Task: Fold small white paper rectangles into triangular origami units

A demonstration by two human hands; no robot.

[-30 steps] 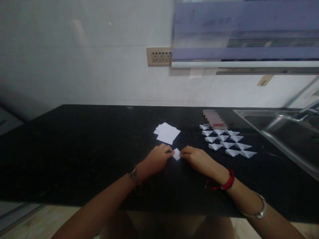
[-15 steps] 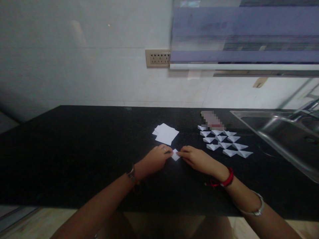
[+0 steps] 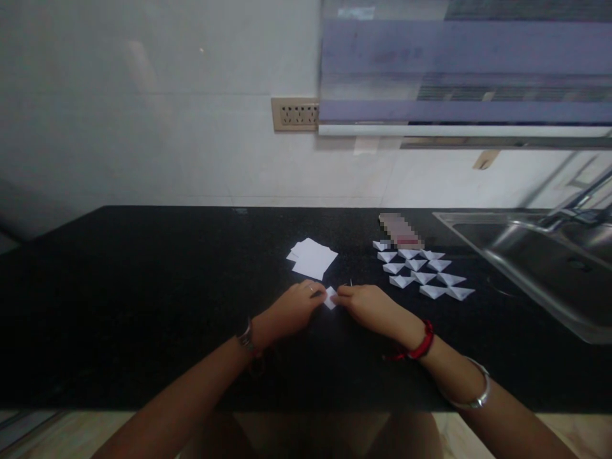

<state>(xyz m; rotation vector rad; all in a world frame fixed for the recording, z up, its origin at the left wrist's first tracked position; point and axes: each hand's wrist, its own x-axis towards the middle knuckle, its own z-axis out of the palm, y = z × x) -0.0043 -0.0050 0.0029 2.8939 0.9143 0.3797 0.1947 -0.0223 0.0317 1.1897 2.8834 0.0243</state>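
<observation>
A small white folded paper (image 3: 329, 298) lies on the black countertop between my two hands. My left hand (image 3: 300, 305) has its fingers closed on the paper's left corner. From the other side, my right hand (image 3: 366, 305) pinches the right corner, its fingertips covering part of the sheet. Just beyond the left hand lies a loose stack of white paper squares (image 3: 314, 259). Several folded white paper pieces (image 3: 422, 278) stand in rows to the right of my right hand.
A blurred-out phone-like object (image 3: 400, 231) lies behind the folded pieces. At the right a metal sink (image 3: 535, 274) with a faucet (image 3: 576, 204) is set into the countertop (image 3: 143, 299). A socket panel (image 3: 295, 115) is on the wall behind.
My right hand has come in closer, its fingertips now over the paper's right corner. My left hand stays at the left corner. The whole view has shifted slightly.
</observation>
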